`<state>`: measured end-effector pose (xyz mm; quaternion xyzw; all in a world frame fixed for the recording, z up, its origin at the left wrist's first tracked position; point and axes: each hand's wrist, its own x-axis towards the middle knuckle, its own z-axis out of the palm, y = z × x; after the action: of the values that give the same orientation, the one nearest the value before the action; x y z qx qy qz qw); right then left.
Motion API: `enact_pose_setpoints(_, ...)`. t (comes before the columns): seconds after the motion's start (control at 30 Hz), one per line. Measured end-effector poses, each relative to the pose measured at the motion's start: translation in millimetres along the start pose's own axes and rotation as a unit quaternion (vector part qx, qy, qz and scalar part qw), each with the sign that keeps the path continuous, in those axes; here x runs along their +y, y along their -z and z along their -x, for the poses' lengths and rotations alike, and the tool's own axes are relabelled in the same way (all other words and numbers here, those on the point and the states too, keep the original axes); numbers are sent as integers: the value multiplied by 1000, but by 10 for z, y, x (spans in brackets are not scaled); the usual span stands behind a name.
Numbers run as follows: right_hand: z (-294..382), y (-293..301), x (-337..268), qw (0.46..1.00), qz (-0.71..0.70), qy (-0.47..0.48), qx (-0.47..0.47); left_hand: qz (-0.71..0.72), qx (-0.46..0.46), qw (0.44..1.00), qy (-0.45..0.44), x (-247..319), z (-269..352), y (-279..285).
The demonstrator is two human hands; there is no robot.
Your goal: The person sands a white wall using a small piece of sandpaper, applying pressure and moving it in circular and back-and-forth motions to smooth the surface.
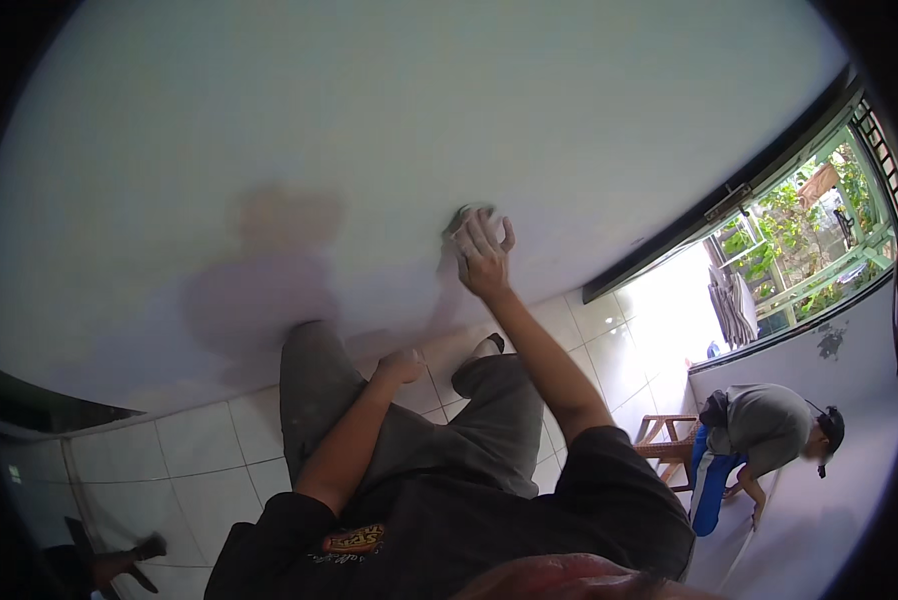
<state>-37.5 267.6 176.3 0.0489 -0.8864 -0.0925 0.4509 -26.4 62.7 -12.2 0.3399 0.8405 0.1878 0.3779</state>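
My right hand [485, 255] is raised against a smooth pale wall [389, 127], its fingers curved over a small pale object [499, 223], mostly hidden by them; what it is cannot be told. The fingers look whitish. A dark patch shows on the wall just beyond the fingertips. My left hand [402, 367] hangs in front of the wall's foot, between my knees, with its fingers curled; whether something small is in it cannot be told. Blurred reflections of my body show on the wall.
White floor tiles [208, 442] lie below. At right are a dark door frame [726, 202], an open window [816, 232], a wooden chair [666, 450] and a person [768, 427] bending towards a pale surface. Another person's arm [118, 562] shows at lower left.
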Motion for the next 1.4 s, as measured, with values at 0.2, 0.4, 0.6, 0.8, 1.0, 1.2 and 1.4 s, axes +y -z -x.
enact_pose_setpoints(0.2,-113,-6,596,999,31,-37,22,-50,-21,998,-14,-57,12,92)
enact_pose_setpoints(0.4,-245,-345,-581,916,-162,-334,152,-53,-47,997,3,-19,64,156)
enact_pose_setpoints(0.6,-156,-175,439,995,83,62,-2,-50,-33,998,13,-311,-175,11)
enact_pose_setpoints(0.8,-588,3,830,737,-242,-573,266,-37,-55,997,24,-90,-83,-34)
enact_pose_setpoints(1.0,-206,-98,-219,996,-55,66,-17,-47,-50,998,9,-139,-102,-48)
enact_pose_setpoints(1.2,-381,236,844,962,26,-229,144,-50,-41,998,1,0,-136,-77)
enact_pose_setpoints(1.4,-539,-194,-168,962,-34,-220,155,-63,1,998,-2,-395,-378,-189)
